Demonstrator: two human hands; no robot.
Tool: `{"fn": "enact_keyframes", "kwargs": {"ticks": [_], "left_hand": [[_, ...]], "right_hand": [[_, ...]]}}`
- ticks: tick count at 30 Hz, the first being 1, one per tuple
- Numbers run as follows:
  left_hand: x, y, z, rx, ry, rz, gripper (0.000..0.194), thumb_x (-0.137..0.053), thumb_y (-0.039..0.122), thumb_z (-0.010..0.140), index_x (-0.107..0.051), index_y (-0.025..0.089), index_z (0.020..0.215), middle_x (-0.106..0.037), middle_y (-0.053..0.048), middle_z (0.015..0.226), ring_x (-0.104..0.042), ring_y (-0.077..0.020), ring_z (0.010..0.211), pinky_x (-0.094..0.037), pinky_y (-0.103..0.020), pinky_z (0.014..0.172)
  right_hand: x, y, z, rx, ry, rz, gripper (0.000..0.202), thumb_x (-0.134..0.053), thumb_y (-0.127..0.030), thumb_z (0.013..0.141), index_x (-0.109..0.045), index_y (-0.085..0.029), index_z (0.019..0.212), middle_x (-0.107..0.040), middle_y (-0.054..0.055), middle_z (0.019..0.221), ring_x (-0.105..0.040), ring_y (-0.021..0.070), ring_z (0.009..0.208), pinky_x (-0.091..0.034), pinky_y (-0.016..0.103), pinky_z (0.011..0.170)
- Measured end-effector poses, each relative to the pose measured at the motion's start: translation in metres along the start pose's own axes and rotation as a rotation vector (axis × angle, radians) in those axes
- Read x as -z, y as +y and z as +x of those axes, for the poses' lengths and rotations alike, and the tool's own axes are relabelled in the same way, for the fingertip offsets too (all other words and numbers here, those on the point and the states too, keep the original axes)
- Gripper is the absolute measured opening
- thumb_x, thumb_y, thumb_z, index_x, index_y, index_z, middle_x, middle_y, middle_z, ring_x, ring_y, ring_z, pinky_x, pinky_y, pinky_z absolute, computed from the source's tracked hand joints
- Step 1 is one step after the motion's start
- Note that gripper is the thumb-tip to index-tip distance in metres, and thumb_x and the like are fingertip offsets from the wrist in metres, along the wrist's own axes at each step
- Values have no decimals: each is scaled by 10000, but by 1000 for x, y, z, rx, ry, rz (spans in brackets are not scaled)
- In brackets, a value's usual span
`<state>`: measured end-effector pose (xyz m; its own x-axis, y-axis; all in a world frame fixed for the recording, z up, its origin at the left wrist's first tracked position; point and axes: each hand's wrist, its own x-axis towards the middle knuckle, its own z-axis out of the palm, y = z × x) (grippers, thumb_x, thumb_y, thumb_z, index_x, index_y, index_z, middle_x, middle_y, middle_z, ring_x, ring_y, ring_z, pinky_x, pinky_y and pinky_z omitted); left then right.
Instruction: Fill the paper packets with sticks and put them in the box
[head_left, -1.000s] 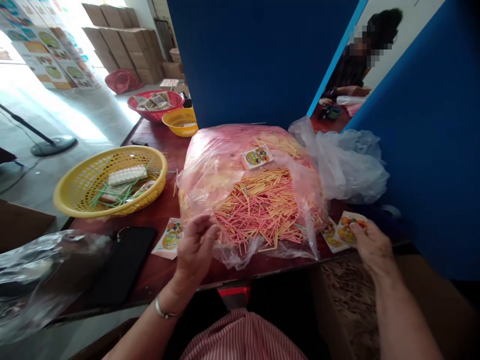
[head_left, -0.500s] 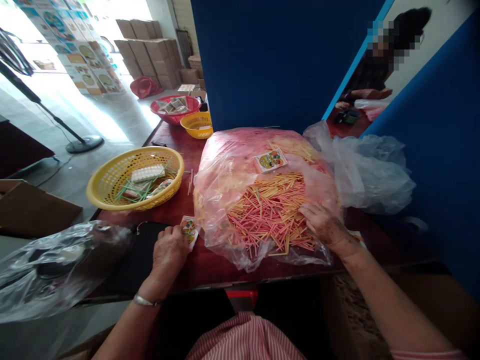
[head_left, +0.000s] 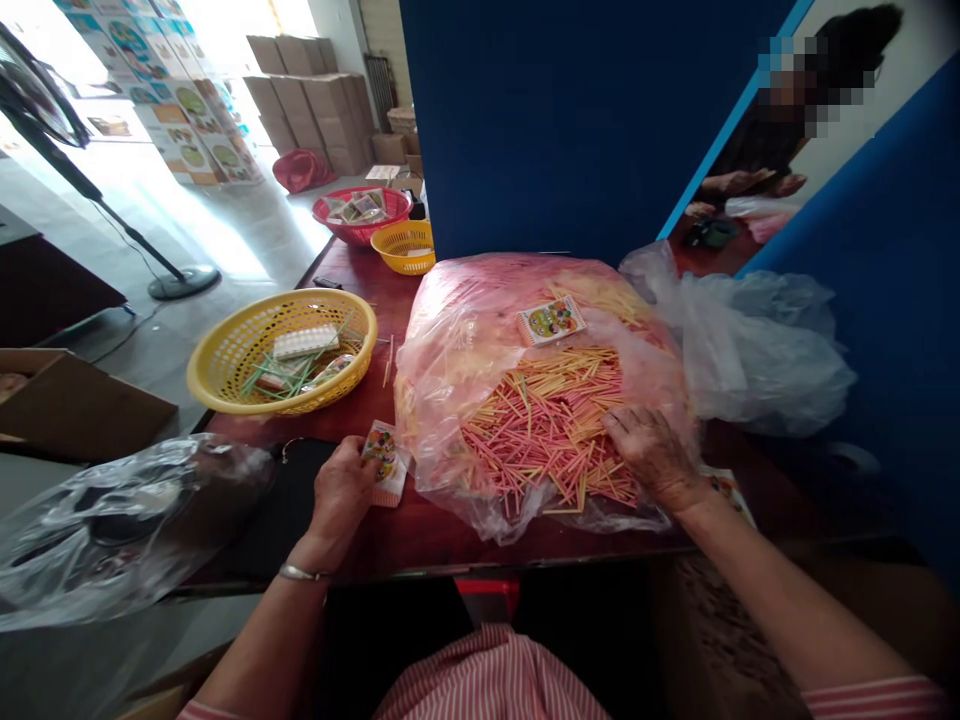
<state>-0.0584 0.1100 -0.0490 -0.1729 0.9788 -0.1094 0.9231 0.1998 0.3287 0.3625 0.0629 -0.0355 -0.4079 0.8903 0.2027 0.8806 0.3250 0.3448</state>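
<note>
A large clear plastic bag (head_left: 450, 350) of pink and yellow sticks (head_left: 536, 430) lies open on the dark red table. My right hand (head_left: 651, 455) rests at the right side of the sticks, fingers bent down onto them; whether it grips any is hidden. Left of the bag, my left hand (head_left: 345, 487) is closed on the left edge of a printed card packet (head_left: 387, 465) on the table. Another printed packet (head_left: 551, 320) lies on top of the bag. Part of a further packet (head_left: 729, 487) shows beyond my right wrist.
A yellow basket (head_left: 214, 365) at the left holds green sticks and packets. Behind it stand a red basket (head_left: 360, 235) and a smaller yellow basket (head_left: 405, 265). Crumpled plastic (head_left: 772, 360) lies right, a black item in plastic (head_left: 135, 510) left. A person (head_left: 787, 140) sits beyond the blue partition (head_left: 555, 120).
The view has shifted slightly. More of the packet beside my left hand shows, and the fingers have moved toward its upper left edge. My right hand stays at the sticks.
</note>
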Motion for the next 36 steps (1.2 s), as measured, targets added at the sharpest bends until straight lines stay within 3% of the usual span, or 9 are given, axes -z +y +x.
{"fn": "enact_keyframes", "kwargs": {"ticks": [5,10,15,18,22,25,29,33,36], "left_hand": [[-3,-1,-8,-162,183,150,231,-406,281,879,-603,160,883,-655,-81,881,-586,-202,802,-387,-269,657],[-7,-7,-9,-242,261,209,298,-359,252,910,-578,151,1085,-673,-83,908,-582,-198,758,-388,-275,639],[-2,-6,-9,-325,428,161,255,-383,267,902,-611,163,852,-625,-103,903,-551,-228,846,-424,-323,777],[7,-5,-7,-251,494,6,250,-367,277,907,-581,166,845,-608,-80,830,-561,-215,807,-441,-331,775],[30,0,-2,5,525,-360,204,-485,322,844,-581,160,921,-627,-45,807,-584,-185,715,-477,-322,698],[49,15,-5,53,380,-882,218,-637,312,722,-602,170,884,-670,-19,810,-622,-165,702,-521,-308,690],[62,55,-28,23,-69,-1285,305,-730,251,626,-616,177,899,-714,-17,818,-661,-171,678,-555,-319,663],[43,103,-57,-19,-480,-1304,190,-713,273,666,-626,142,773,-709,-46,759,-653,-159,639,-541,-290,623],[14,129,-69,-52,-585,-1340,198,-689,312,704,-604,146,769,-675,-22,703,-611,-125,585,-517,-259,583]], "right_hand": [[-11,-1,-2,-75,44,17,238,-439,-60,825,-625,-72,972,-610,167,924,-470,275,843,-396,385,744],[-22,4,1,-186,152,206,260,-378,-115,864,-619,-108,961,-618,147,920,-494,264,858,-407,392,773],[-17,7,1,-212,195,315,226,-426,-189,876,-634,-168,961,-636,98,1015,-505,244,936,-376,371,821],[-12,7,3,-236,194,329,230,-426,-194,880,-635,-185,976,-642,80,1008,-513,233,916,-365,359,802],[-13,7,8,-283,192,404,246,-395,-221,888,-625,-164,822,-633,96,803,-522,227,788,-379,350,732],[-11,6,12,-435,215,609,260,-386,-264,890,-590,-182,752,-620,85,742,-533,215,724,-404,345,694],[3,1,23,-699,381,1180,227,-446,-348,887,-604,-192,840,-657,47,801,-596,178,774,-467,328,747],[21,-12,38,-857,520,1759,171,-562,-367,821,-584,-199,835,-656,4,717,-633,164,688,-516,355,714],[30,-26,46,-865,475,2003,157,-608,-351,795,-577,-203,838,-667,-5,711,-647,170,658,-537,376,690]]}}
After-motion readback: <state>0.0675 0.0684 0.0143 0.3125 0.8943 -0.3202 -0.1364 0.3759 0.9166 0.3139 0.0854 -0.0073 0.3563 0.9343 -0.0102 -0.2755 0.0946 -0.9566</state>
